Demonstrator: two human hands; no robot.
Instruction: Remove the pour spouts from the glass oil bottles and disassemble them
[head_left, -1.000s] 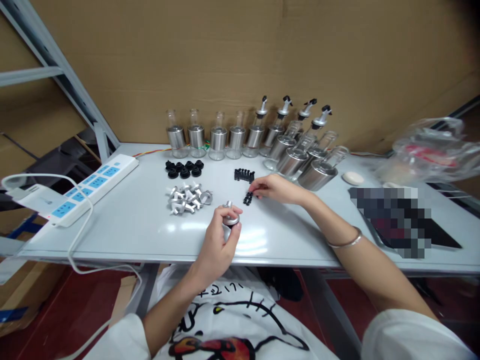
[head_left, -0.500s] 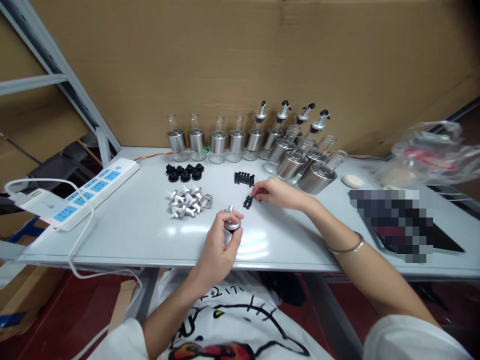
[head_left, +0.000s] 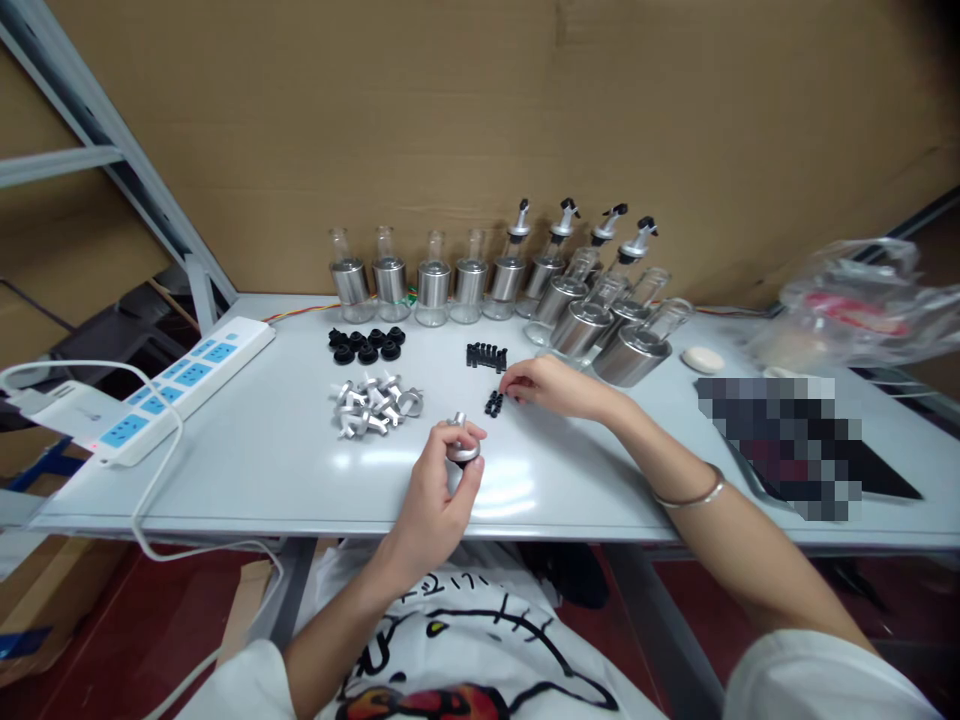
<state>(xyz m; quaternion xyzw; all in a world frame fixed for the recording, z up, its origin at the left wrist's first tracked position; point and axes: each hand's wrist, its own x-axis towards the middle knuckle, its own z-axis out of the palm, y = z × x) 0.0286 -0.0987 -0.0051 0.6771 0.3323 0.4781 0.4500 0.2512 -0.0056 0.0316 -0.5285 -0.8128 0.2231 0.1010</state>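
Note:
A silver pour spout (head_left: 463, 453) with a dark underside is held in my left hand (head_left: 439, 480), near the table's front edge. My right hand (head_left: 544, 385) has its fingertips pinched at a small cluster of black caps (head_left: 493, 403) on the table; whatever sits between the fingertips is too small to make out. Just behind that cluster lies a row of small black parts (head_left: 486, 356). Left of my hands is a pile of silver spouts (head_left: 375, 405). Several black rubber stoppers (head_left: 367, 345) lie behind the pile.
Glass bottles with metal sleeves (head_left: 433, 285) line the back, some fitted with spouts. To the left lies a white power strip (head_left: 191, 385) with a cable. A white round object (head_left: 703, 360), a pixelated dark item (head_left: 795, 450) and a plastic bag (head_left: 847, 310) are at the right.
The view has shifted very slightly. Both hands stay in nearly the same places, the left still holding the spout and the right still at the black caps.

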